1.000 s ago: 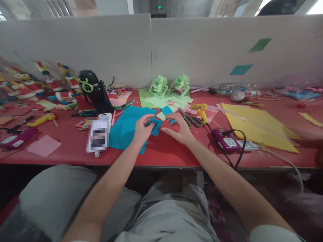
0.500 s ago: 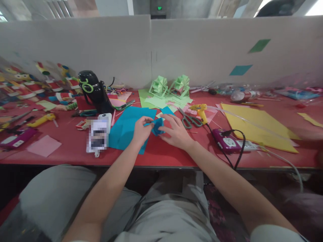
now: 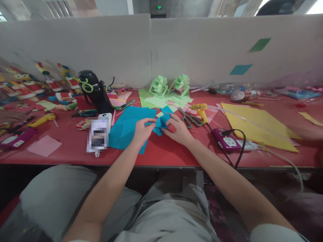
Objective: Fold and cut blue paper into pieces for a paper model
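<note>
The folded blue piece (image 3: pixel 164 119), between the bench's front and back edges, is thin, matt paper, like the big blue sheet (image 3: pixel 123 129) beside it. The red bench (image 3: pixel 164 153) top looks smooth, with a soft shine. Near the front edge, the purple box (image 3: pixel 225 139) looks like shiny plastic. Toward the back edge, the black flask (image 3: pixel 90 79) is smooth and glossy, and the green shapes (image 3: pixel 159 84) are dull, folded paper.
</note>
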`<state>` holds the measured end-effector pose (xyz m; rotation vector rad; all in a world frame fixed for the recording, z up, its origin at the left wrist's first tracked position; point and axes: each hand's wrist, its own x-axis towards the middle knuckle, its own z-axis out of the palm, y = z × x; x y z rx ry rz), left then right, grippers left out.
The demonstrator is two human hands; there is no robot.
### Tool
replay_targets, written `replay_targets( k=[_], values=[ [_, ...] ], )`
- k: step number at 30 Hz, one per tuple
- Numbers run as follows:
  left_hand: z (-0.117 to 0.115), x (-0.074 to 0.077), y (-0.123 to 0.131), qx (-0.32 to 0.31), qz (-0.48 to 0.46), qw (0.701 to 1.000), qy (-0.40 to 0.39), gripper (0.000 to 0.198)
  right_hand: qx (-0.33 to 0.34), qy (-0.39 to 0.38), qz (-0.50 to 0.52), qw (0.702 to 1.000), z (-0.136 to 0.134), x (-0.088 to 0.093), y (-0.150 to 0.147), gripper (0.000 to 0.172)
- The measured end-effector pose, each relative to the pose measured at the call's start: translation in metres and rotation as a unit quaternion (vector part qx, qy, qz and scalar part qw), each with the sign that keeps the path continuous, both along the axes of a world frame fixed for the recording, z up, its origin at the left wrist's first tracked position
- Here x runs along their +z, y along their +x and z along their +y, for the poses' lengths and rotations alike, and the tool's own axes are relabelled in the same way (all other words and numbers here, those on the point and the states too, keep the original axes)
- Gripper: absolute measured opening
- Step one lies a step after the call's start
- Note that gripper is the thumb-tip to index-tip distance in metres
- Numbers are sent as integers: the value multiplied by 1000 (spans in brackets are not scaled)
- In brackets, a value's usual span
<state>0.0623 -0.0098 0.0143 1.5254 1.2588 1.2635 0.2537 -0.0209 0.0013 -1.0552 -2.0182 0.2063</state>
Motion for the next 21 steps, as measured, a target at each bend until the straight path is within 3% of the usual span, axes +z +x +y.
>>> replay_targets(
  k=[10, 21],
  values=[
    [0, -1, 3, -44, -88, 992, -81, 22, 28, -24, 5, 999, 3, 0, 0, 20],
    [-1, 1, 1, -70, -35, 997, -15, 22, 12, -4, 43, 999, 5, 3, -1, 18]
  ],
)
